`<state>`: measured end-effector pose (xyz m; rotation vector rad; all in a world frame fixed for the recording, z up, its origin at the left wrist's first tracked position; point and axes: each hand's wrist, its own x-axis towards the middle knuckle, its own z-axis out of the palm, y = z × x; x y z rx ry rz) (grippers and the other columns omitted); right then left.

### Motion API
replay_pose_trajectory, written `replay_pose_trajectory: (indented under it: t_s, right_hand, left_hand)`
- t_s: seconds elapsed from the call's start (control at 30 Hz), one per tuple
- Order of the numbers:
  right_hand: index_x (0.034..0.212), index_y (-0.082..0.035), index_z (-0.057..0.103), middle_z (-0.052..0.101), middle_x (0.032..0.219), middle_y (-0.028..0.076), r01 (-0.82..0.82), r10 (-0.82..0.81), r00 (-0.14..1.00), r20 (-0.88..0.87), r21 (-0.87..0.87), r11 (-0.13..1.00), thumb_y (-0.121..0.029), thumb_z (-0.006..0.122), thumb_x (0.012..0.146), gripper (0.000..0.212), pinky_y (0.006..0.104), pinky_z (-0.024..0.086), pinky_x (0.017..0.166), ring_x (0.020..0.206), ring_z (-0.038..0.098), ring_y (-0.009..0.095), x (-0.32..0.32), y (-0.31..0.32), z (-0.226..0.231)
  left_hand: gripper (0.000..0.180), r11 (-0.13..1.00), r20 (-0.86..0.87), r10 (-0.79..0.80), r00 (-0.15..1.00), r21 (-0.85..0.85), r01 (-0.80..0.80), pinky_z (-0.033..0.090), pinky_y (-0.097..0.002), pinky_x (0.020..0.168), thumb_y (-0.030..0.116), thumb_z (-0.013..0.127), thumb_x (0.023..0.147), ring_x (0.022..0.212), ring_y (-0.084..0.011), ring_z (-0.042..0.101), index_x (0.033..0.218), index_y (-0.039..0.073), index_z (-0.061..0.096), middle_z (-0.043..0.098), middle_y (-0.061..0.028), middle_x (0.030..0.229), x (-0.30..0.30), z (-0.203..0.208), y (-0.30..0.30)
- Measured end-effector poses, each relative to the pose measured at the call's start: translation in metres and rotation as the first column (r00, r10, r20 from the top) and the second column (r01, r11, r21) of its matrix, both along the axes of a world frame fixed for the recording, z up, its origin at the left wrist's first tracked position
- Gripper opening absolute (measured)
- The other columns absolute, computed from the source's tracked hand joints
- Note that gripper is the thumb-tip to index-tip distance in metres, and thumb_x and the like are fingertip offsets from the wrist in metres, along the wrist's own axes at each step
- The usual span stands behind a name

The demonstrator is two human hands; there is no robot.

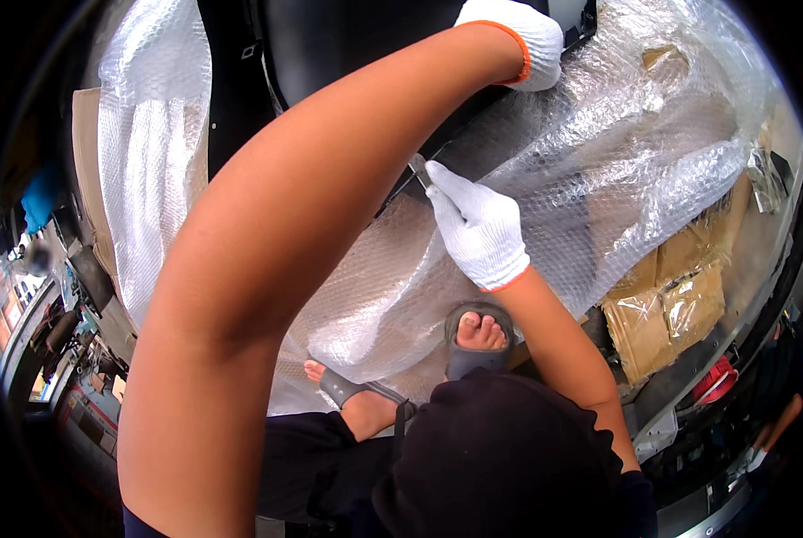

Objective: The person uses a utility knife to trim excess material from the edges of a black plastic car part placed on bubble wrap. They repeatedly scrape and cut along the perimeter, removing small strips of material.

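Note:
My left arm reaches across the view from the lower left. At its end my left hand, in a white knit glove with an orange cuff, rests at the edge of a large glossy black panel. Its fingers are turned away and hidden. Lower down, my right hand, gloved the same way, is closed on a thin grey tool. The tool's upper end lies by the panel's lower edge, and my left forearm hides part of that area. The tool's exact kind is unclear.
Clear bubble wrap spreads under and around the panel, with another sheet on the left. Taped brown cardboard lies at the right. My sandalled feet stand against the wrap. Dark cloth fills the lower middle.

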<state>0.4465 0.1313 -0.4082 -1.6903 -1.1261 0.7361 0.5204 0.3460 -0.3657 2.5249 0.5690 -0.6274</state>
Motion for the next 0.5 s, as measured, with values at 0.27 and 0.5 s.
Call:
replay_pose_trajectory:
  t_s: [0.27,0.5]
  right_hand:
    - [0.118,-0.001,0.074,0.073,0.086,0.021,-0.010,0.010,1.000,-0.004,-0.039,0.999,-0.005,0.075,0.089,0.029,0.0357,0.056,0.063,0.067,0.071,0.030,0.002,-0.007,0.001]
    - [0.117,-0.001,0.073,0.071,0.082,0.018,-0.020,0.020,1.000,-0.008,0.037,0.999,-0.008,0.074,0.090,0.028,0.0393,0.055,0.062,0.066,0.068,0.032,-0.002,-0.001,0.001]
  left_hand:
    - [0.037,1.000,0.011,-0.011,1.000,0.020,0.011,0.057,-0.0441,0.087,0.022,0.052,0.089,0.102,-0.0343,0.074,0.107,0.004,0.079,0.076,-0.0205,0.109,-0.001,0.000,0.001]
    - [0.036,1.000,0.002,-0.016,1.000,0.009,0.016,0.058,-0.0436,0.085,0.022,0.052,0.088,0.101,-0.0342,0.075,0.105,0.004,0.079,0.076,-0.0203,0.107,-0.001,-0.002,0.000]
